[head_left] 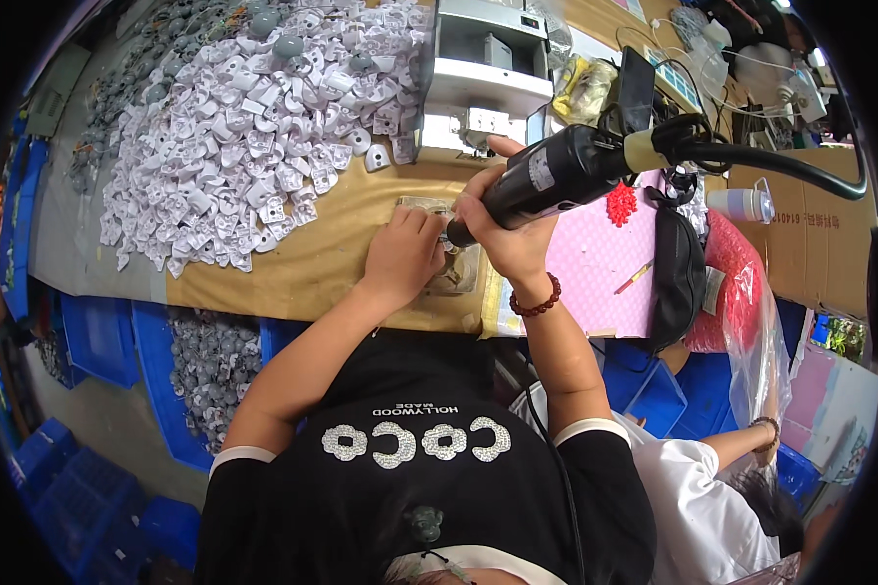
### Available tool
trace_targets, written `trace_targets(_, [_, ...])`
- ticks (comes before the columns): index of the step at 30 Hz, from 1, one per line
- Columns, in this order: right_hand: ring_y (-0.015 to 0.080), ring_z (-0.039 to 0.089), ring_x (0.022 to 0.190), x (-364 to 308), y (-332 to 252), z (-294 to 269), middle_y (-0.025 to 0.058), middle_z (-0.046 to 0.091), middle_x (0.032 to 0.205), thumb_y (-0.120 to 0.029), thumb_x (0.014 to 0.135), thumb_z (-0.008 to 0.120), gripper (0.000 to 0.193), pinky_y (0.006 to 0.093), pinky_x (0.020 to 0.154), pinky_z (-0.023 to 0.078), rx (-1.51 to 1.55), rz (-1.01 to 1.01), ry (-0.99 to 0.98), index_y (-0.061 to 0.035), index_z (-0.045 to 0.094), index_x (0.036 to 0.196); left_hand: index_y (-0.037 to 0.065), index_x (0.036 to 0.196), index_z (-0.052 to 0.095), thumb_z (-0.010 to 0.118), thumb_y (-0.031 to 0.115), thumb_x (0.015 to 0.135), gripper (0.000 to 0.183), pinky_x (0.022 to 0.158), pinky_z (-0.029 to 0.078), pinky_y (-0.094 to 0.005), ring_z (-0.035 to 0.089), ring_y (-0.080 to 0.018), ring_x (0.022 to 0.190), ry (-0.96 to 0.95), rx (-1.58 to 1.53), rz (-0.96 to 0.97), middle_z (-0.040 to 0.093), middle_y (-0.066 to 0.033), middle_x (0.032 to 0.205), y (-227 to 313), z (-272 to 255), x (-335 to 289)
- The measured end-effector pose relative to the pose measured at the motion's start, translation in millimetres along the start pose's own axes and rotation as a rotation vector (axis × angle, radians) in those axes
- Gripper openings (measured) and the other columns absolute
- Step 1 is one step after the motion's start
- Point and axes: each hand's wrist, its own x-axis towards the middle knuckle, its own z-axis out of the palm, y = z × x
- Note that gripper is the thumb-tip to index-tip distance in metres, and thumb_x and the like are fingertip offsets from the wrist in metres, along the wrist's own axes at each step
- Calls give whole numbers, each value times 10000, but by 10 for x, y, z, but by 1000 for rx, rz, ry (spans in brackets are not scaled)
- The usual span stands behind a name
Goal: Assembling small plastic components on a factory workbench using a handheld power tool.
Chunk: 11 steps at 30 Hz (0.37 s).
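Note:
My right hand (510,244) is wrapped around a thick black electric screwdriver (551,174). Its tip points down and left, close to the fingers of my left hand (403,255). Those fingers are pressed together over a small part that they mostly hide, on a flat, pale block (466,276) near the table's front edge. Ahead of both hands stands a white and grey machine (493,83) with an open front. To the left spreads a big heap of white plastic parts (239,146), its right edge reaching the machine.
Grey rounded parts (117,97) lie beyond the heap. On the right are a pink sheet (595,283), small red pieces (621,205), a black pouch (680,263) and a cardboard box (819,234). Blue bins (98,336) stand below. A co-worker's white sleeve (693,497) is close at lower right.

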Motion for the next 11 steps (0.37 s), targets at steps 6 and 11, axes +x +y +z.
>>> trace_targets(6, [141,631,729,-96,13,15,73,638,808,143,802,653,623,284,708,530,20,9,-24,46,401,1364,107,1025,610,700,103,739,300,714,528,-411,587,-288,948,7,-20,5,593,-72,948,-4,4,5])
trace_targets(11, [141,586,873,-227,61,-225,91,585,1055,61,815,701,606,285,768,500,-240,-185,-136,-29,405,1336,116,1023,600,720,105,733,314,714,529,-415,584,-309,946,21,-241,123,591,-75,948,-5,109,131])
